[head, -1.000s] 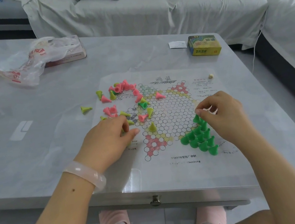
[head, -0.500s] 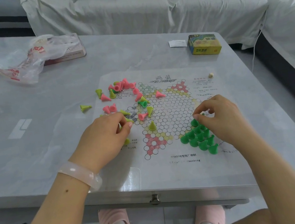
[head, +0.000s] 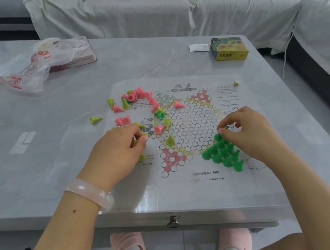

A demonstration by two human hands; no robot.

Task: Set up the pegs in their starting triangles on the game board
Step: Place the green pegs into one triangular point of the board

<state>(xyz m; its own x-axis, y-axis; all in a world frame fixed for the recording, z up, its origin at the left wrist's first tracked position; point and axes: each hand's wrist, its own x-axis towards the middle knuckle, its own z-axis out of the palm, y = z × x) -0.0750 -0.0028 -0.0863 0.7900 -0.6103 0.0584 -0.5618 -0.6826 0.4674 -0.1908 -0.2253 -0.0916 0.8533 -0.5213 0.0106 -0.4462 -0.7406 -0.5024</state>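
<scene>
On the game board (head: 190, 176), right hand (head: 250, 132) pinching a green peg (head: 217, 137) atop its triangle, left hand (head: 117, 150) curled on yellow-green pegs (head: 142, 131)

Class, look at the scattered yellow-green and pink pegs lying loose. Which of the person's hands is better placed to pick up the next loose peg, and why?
Probably the left hand: it rests beside the loose pegs at the board's left. The right hand is across the board, at the dark green triangle.
</scene>
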